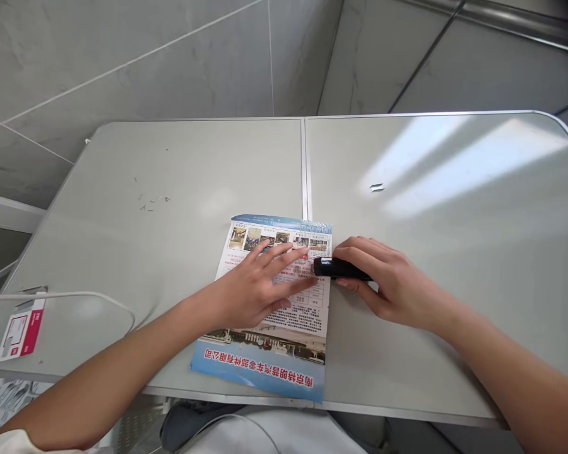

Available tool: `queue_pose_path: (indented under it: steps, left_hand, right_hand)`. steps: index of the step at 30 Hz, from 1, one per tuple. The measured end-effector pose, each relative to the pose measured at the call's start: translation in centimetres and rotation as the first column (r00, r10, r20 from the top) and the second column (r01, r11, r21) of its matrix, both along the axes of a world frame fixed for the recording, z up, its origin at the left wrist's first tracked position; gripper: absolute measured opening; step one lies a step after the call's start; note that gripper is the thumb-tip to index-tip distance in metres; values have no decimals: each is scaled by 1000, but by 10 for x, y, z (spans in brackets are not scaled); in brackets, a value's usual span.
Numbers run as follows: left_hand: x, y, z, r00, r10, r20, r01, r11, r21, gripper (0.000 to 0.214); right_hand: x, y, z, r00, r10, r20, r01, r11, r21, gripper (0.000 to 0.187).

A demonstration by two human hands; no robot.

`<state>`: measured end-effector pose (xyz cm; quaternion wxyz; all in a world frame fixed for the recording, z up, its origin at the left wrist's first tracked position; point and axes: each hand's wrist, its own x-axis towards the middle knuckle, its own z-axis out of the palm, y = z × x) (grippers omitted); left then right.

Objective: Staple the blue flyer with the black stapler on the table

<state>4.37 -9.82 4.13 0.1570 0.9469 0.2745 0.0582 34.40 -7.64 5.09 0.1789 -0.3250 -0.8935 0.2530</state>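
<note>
The left hand (pixel 267 284) lies palm down on a printed leaflet (pixel 293 320), its fingers spread wide and the thumb apart from them, with the index fingertip close to the nose of a black stapler (pixel 341 268). The right hand (pixel 389 277) is curled round that stapler, fingers over the top and thumb along the near side; the stapler's nose sits over the leaflet's right edge, but how far its arms are pressed together cannot be told. The leaflet rests at the middle of the tabletop's (pixel 407 372) near edge, its near right corner reaching that edge, and it covers the near end of the metal seam (pixel 305 170) that divides the surface. Its large red characters stand upside down on the blue band nearest the person, and a row of staples (pixel 316 227) runs along its far right corner. Toward the tabletop's near left corner lies a small red-and-white packet (pixel 23 333); whether anything is inside cannot be made out. A white cable (pixel 82 294) comes in over the left edge, crosses the packet's far end and bends down near the left forearm. Small loose metal bits (pixel 151 205) are scattered on the left half, between the leaflet and the far left corner. Two short dark strips (pixel 377 187) lie side by side on the right half, beside the glare.
</note>
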Motion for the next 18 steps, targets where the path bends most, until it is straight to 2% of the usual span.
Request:
queue_pose_path:
  steps: [4,8,14,18]
  left_hand:
    - [-11,7,1,1000,-25,12,25,1000,-11,65]
    - [-16,10,3,999,-53,-6,53,998,-15,74]
    - [-9,6,4,999,-28,-33,28,1000,-13,69]
    - [-3,3,0,998,-11,-60,11,1000,10,67]
  right_hand:
    - [2,4,-1,1000,-9,15,8,998,57,21]
    - [5,6,-2,998,-51,37,48,995,83,22]
    - [6,6,-4,999,-47,-24,48,998,38,23]
    - [3,4,-5,999,-37,-32,38,998,42,36]
